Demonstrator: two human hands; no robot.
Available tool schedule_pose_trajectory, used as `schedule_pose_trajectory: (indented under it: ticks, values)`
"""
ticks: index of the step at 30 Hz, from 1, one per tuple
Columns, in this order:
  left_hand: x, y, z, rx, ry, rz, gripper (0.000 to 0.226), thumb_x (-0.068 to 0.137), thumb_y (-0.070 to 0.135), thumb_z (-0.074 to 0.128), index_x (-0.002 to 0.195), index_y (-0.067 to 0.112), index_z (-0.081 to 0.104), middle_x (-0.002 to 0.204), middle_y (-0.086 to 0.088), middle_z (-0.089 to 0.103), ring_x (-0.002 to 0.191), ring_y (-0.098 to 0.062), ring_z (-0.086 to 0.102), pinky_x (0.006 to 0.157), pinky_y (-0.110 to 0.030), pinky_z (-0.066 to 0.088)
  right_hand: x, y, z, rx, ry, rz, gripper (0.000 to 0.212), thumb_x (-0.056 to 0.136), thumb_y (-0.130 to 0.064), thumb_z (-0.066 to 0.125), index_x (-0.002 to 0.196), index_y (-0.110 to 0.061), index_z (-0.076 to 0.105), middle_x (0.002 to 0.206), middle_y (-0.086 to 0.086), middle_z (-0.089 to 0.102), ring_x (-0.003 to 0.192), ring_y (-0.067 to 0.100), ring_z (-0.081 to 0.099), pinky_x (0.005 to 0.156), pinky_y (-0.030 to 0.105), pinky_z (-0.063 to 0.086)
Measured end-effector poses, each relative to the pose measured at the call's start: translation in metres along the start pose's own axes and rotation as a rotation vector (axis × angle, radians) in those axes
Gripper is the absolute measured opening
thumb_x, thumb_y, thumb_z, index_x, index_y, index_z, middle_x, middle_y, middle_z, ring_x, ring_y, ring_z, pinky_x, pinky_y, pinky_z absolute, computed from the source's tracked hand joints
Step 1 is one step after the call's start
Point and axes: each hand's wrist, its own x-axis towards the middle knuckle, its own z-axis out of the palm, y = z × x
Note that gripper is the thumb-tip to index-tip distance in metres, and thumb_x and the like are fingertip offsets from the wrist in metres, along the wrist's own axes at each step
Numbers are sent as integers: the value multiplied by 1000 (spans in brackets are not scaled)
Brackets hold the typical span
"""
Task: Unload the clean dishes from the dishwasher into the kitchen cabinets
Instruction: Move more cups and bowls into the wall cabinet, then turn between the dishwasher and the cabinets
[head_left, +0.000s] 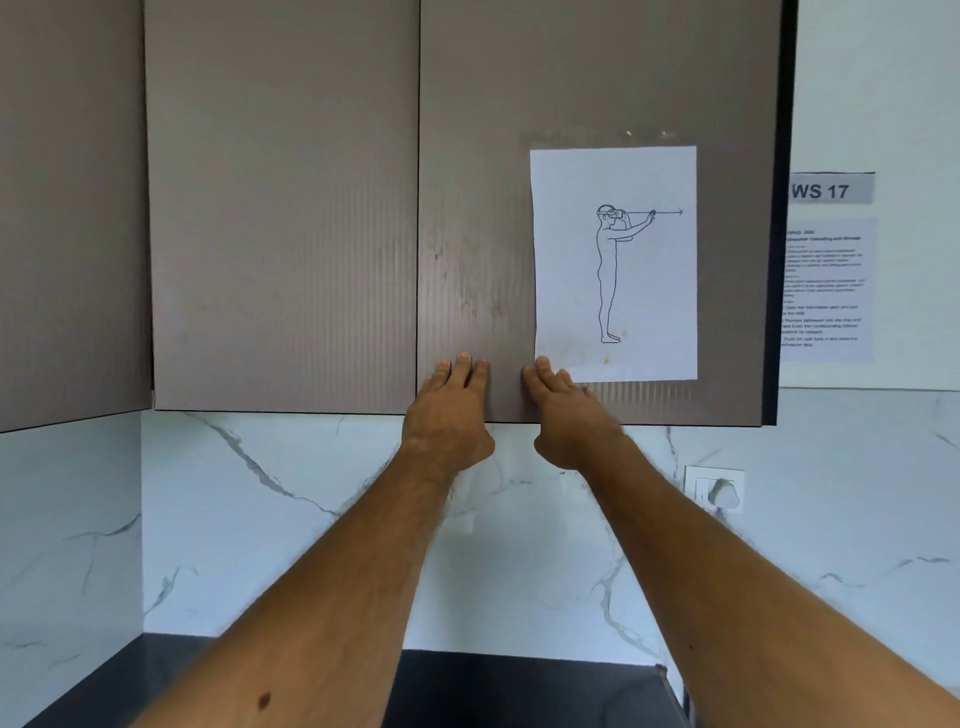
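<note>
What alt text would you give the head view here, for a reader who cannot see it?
Both arms reach up, the left hand and right hand lying flat with straight fingers against the shut cabinet door. A taped sheet shows a line drawing of a standing figure. Marble backsplash lies below.

- Closed cabinet doors (280, 208) form one flat wall ahead; both the left hand (451, 410) and right hand (563, 410) lie flat against the right-hand door (478, 156).
- A taped paper sheet (615, 262) covers part of that door.
- Open room runs beneath the cabinets, between their lower edge and the dark surface (519, 691), backed by the marble wall (311, 519).
</note>
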Motion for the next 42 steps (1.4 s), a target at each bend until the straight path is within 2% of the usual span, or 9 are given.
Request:
schedule_pose_trajectory:
  ticks: [5,9,14,18,24,28,35,42]
  values:
    - [11,-9,26,14,103,44,96,89,27,61,157,22,-7,165,-1,-10,152,-27,-6,121,-38,4,13,-2,8,-22,48,28,82,94,-11,49,159,-19,1,166,2,-7,153,29,8,123,47,16]
    - [10,-4,37,20,169,46,101,87,36,63,156,18,-8,165,-3,-10,151,-30,-7,122,-42,16,14,-1,7,4,32,45,82,94,-8,50,159,-23,3,166,-2,-6,152,27,10,121,47,23]
    - [9,-4,28,5,121,47,101,85,37,64,157,18,-5,165,-3,-7,152,-30,-2,117,-44,27,8,1,-7,103,-54,40,85,92,-4,49,159,-22,0,166,-4,-9,153,22,2,124,41,15]
    - [8,-14,8,-32,47,69,97,85,30,64,158,21,1,165,-2,0,152,-26,2,120,-40,15,-8,-2,-4,146,-74,78,87,91,-5,50,159,-20,-1,166,-3,-8,153,22,1,124,40,14]
    - [-23,-25,-17,6,94,41,91,90,26,58,158,18,-1,165,-3,-2,152,-23,-6,121,-38,1,-36,-4,-13,150,-74,63,88,89,-7,53,159,-17,0,167,0,-6,153,21,1,123,40,17]
    - [-52,-20,-42,33,123,30,90,89,23,57,157,20,-1,165,-1,-2,152,-21,-6,121,-36,-1,-57,-7,-38,175,-41,40,90,87,-6,53,159,-19,1,167,0,-6,153,25,4,121,46,22]
    - [-121,4,-89,75,235,7,85,88,20,54,158,19,5,165,-2,10,152,-20,4,124,-35,3,-116,-12,-72,251,9,-52,92,85,-5,57,159,-19,5,167,1,-4,153,28,9,120,47,26]
    - [-224,12,-131,174,240,-74,85,84,16,51,157,13,8,164,-4,14,152,-19,5,124,-34,3,-191,-33,-89,362,17,-169,90,87,-9,60,159,-15,7,167,4,-2,153,25,8,121,38,22]
